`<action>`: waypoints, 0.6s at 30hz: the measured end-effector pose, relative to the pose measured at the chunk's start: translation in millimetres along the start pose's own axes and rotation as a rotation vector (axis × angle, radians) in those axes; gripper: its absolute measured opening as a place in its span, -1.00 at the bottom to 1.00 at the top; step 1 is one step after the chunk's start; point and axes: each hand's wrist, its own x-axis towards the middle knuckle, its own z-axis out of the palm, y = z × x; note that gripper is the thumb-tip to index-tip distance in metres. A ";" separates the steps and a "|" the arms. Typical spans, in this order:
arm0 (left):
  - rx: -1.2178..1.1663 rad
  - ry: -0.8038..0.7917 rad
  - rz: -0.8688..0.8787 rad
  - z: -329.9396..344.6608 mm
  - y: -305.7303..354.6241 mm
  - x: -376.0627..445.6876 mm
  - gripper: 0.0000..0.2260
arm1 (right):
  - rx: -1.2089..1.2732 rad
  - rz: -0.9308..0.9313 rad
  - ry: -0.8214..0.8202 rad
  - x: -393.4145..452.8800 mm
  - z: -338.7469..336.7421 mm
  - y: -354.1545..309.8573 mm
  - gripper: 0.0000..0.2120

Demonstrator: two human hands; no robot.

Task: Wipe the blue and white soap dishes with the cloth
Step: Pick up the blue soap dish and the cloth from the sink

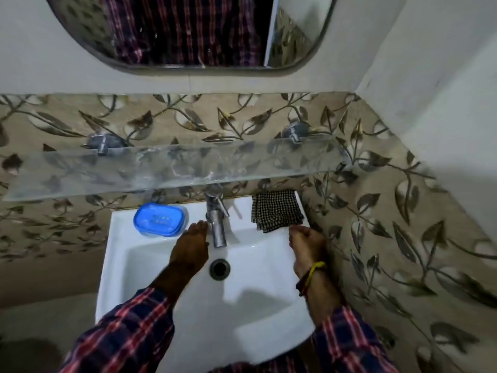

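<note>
Head view, looking down on a white washbasin [126, 265] in the lower centre of the frame.

Blue soap dish [160, 219]: sits on the basin's back ledge, left of centre, just left of the chrome tap [216, 219]. No hand on it. White soap dish: not seen in this view.

Cloth [277, 210]: black-and-white checked, lying folded on the back ledge at the basin's right corner, right of the tap, against the leaf-patterned wall tiles [403, 211].

Left hand [192, 247]: centre of frame, over the basin between the blue soap dish and the tap. Fingers straight and together, tips near the tap base; they hold nothing.

Right hand [306, 246]: right of centre, at the basin's right rim just below the cloth's lower edge. Fingers curled inward; whether they touch the cloth or grip anything I cannot tell. Yellow and red threads [313, 273] on the wrist.

Glass shelf [172, 168] spans the middle of the frame above the tap. Mirror [188, 30] at the top. Drain [220, 269] between the two hands.
</note>
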 end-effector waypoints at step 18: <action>-0.095 0.015 0.029 13.7 -16.8 -0.9 -0.36 | -0.609 -0.110 0.065 97.7 60.0 7.5 -0.63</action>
